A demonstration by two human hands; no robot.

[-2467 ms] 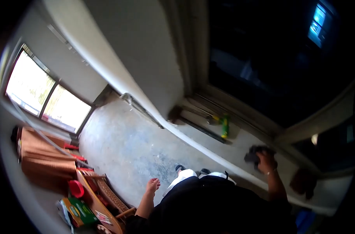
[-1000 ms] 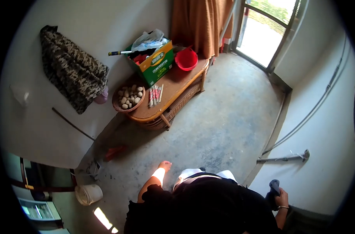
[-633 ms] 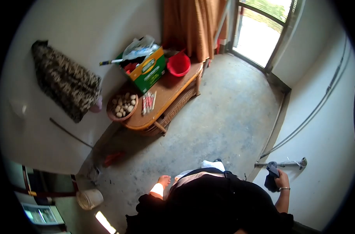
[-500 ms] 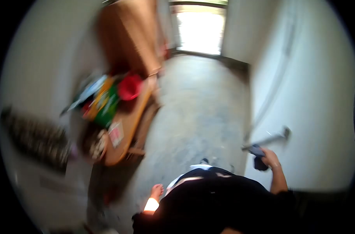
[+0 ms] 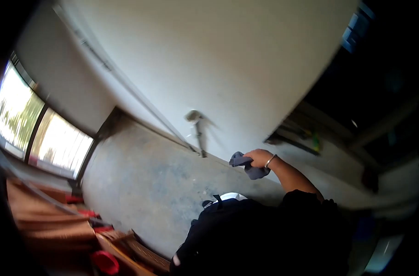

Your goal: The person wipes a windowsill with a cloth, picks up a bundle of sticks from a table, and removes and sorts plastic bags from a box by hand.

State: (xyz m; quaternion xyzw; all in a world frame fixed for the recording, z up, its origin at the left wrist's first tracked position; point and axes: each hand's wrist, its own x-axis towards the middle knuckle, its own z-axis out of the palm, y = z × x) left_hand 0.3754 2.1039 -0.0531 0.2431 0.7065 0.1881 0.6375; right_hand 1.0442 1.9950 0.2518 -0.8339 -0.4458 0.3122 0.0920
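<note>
My right hand [image 5: 258, 158] is closed around a bunched dark grey cloth [image 5: 256, 172], which hangs below the fingers. A bracelet circles that wrist. The hand is held out in front of me at the right, apart from the white wall behind it. Of my left hand, at most a small skin-toned patch shows at the lower left edge of my dark clothing; its fingers are hidden.
A pipe elbow [image 5: 196, 129] juts from the white wall [image 5: 246, 87] near the floor [image 5: 149, 170]. At the right, a dark opening has a ledge with blurred items. A brown-draped piece [image 5: 53, 216] and a red bowl-like container [image 5: 105, 262] stand lower left, below a bright window [image 5: 57, 142].
My view has swung right, so the wall and dark opening now fill more of it. The table side has shifted to the lower left. The cloth stays in my right hand; my left hand has mostly left view.
</note>
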